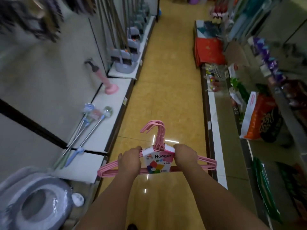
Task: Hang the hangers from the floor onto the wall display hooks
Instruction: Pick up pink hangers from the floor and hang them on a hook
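both hands grip pink hangers (157,161)

Shop aisle: stocked shelves (221,123) both sides, packaged goods, brooms and dustpans (131,47) on display.

Narrow shop aisle, glossy yellow tile floor (167,67) with light glare. White base shelf (106,103) along left wall panels (49,67); stocked shelving (249,113) on right, goods too blurred to identify.
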{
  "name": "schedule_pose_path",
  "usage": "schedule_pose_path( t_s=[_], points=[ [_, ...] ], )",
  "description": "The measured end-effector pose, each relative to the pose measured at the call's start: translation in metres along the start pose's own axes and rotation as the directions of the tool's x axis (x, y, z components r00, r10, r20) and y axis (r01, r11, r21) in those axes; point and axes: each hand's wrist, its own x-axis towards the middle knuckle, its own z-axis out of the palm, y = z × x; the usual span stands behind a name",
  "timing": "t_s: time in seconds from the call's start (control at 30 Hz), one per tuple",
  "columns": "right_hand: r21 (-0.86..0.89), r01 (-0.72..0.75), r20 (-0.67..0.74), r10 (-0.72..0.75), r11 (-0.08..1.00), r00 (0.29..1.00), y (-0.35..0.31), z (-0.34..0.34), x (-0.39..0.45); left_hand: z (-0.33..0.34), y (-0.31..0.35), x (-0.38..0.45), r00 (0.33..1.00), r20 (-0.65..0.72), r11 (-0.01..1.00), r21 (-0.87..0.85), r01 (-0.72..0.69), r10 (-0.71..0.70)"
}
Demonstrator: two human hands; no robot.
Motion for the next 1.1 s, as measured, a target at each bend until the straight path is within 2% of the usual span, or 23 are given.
schedule_pose_path(
  t_s=[0.23, 0.4, 0.57, 0.73, 0.83, 1.1],
  points=[
    [-0.115, 0.254, 0.03, -0.253, 0.96, 0.967, -0.037, -0.044, -0.049, -0.05, -0.018, -0.078, 0.974, -0.119, 0.981, -0.031, 0.19, -0.192],
    [-0.225, 0.447, 0.045, -0.449, 0.866, 0.893, -0.057, -0.045, -0.09, -0.049, -0.034, -0.142, 0.92, -0.138, 0.928, -0.124, 0.35, -0.366],
    [-0.288, 0.604, 0.113, -0.6, 0.743, 0.792, -0.087, -0.032, -0.138, -0.04, -0.054, -0.218, 0.832, -0.159, 0.842, -0.205, 0.498, -0.531],
    [-0.386, 0.751, 0.197, -0.748, 0.535, 0.634, -0.133, 0.004, -0.21, -0.029, -0.085, -0.321, 0.695, -0.137, 0.699, -0.287, 0.655, -0.706],
    [-0.414, 0.822, 0.262, -0.813, 0.392, 0.52, -0.158, 0.034, -0.27, -0.013, -0.104, -0.395, 0.581, -0.122, 0.585, -0.33, 0.741, -0.805],
    [-0.476, 0.879, 0.434, -0.861, 0.033, 0.267, -0.205, 0.121, -0.448, 0.046, -0.141, -0.597, 0.316, -0.017, 0.288, -0.46, 0.84, -0.949]
  ],
)
